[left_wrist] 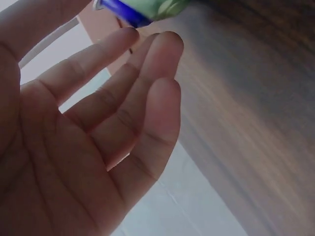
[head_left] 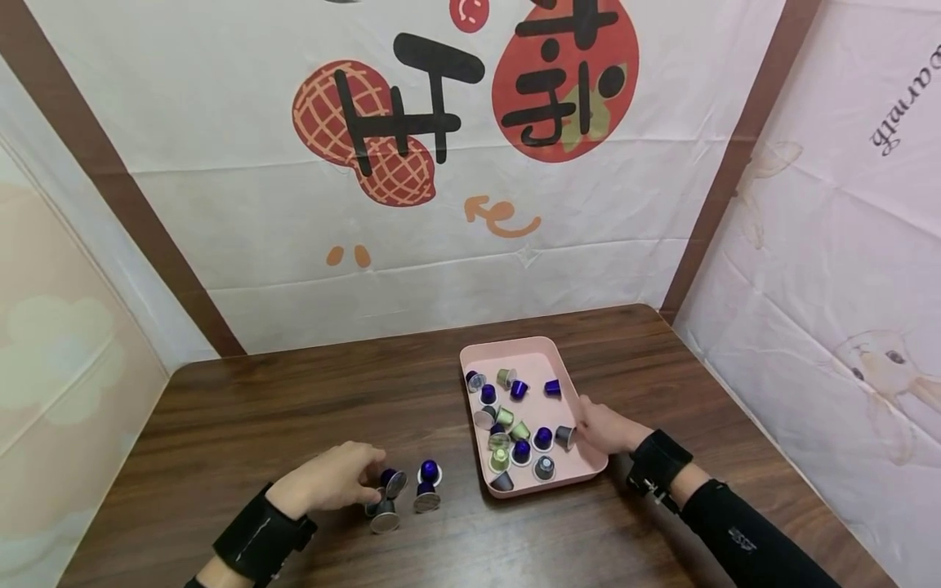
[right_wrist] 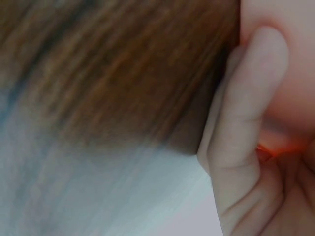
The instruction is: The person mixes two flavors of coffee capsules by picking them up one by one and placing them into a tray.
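Note:
My left hand reaches over a small cluster of coffee capsules. Its thumb and fingertips are beside a dark blue capsule with a silver lid; a grey capsule lies just below. In the left wrist view the fingers are loosely bent and apart, with a blue and green blur past the index fingertip. Two more blue capsules stand and lie to the right. My right hand grips the right wall of a pink tray, fingers along the outside; its thumb is mostly hidden.
Inside the tray lie several blue, green and grey capsules, among them a green capsule and a grey one. The brown wooden table ends at a printed cloth wall at the back, with more cloth on both sides.

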### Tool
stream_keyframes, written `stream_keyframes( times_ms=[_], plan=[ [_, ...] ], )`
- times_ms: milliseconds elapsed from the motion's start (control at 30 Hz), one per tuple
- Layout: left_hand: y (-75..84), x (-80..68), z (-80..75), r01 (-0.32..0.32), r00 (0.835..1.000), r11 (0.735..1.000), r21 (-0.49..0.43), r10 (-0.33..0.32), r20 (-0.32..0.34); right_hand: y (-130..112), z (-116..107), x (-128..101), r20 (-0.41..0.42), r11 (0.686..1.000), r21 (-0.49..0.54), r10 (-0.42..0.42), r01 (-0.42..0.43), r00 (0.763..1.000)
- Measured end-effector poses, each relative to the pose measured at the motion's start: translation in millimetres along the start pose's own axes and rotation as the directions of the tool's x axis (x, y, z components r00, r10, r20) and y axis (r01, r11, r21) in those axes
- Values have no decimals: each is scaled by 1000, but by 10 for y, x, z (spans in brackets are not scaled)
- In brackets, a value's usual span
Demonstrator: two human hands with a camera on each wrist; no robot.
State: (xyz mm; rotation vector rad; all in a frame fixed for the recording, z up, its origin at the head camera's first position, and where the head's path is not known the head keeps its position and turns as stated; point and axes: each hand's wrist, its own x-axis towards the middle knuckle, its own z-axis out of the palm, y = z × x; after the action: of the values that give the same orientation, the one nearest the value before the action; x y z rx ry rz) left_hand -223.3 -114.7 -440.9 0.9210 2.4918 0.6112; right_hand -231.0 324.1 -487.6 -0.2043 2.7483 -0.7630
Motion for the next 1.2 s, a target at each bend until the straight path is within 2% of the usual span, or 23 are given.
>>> stream_keyframes(
  times_ms=[200,433,567,867,1200],
  plan=[
    [-16,-25,37,-13,1000,1000,9,13,-5,-30,9,-3,-6,1000,-8,0,0,1000],
    [-33,-87,65,66,997,994,92,-63,-38,-16,11,4,4,1000,-6,5,-5,1000],
    [-58,-121,80,89,996,992,90,-86,-39,-8,16,3,0,1000,-14,-7,7,1000],
    [-133,-83,66,68,995,995,77,-62,-74,-17,17,2,-5,1000,-3,2,-2,1000],
    [-86,-10,-122,-12,989,995,94,26,-149,-16,13,1,12,1000,7,23,-23,1000]
  ],
)
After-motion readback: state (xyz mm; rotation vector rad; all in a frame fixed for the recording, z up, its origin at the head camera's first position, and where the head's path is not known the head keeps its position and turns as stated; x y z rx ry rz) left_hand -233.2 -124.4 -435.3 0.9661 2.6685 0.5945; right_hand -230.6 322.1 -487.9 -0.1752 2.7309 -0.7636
